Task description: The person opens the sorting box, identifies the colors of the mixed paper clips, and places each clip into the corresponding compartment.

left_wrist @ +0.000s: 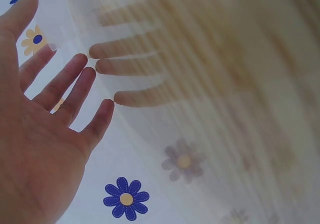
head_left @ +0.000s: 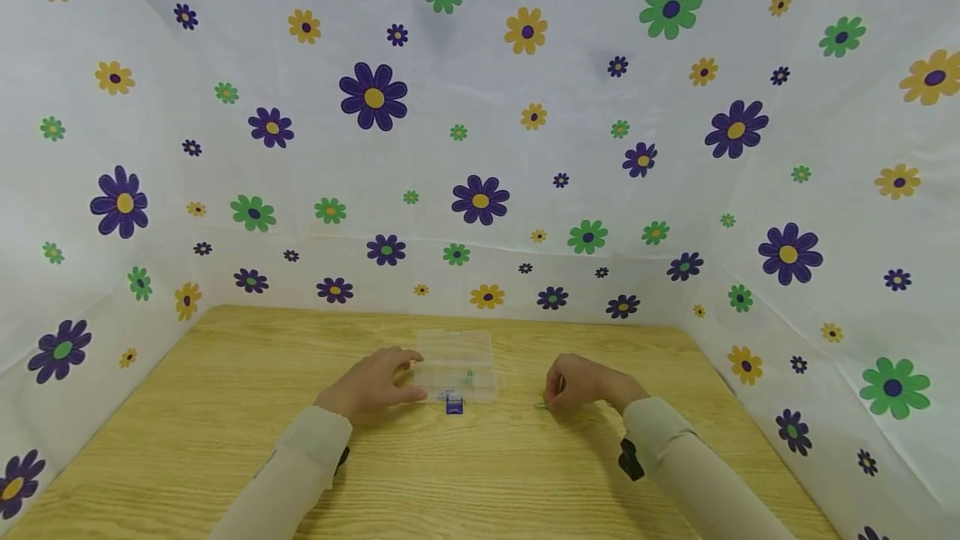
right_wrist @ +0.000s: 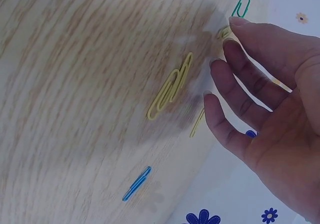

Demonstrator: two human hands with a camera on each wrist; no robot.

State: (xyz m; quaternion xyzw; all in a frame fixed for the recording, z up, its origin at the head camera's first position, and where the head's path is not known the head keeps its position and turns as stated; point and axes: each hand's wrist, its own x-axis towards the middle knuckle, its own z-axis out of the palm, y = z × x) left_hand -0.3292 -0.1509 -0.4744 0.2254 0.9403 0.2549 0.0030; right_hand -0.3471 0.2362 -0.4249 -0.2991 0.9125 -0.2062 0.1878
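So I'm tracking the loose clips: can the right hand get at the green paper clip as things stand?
Probably yes. The right hand has its fingers straight, and its fingertips sit right beside the green paper clip on the wooden table. Nothing lies between them.

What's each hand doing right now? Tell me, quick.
Left hand: open, straight fingers against the clear plastic box, gripping nothing.
Right hand: open, fingertips over loose paper clips on the table; nothing held.
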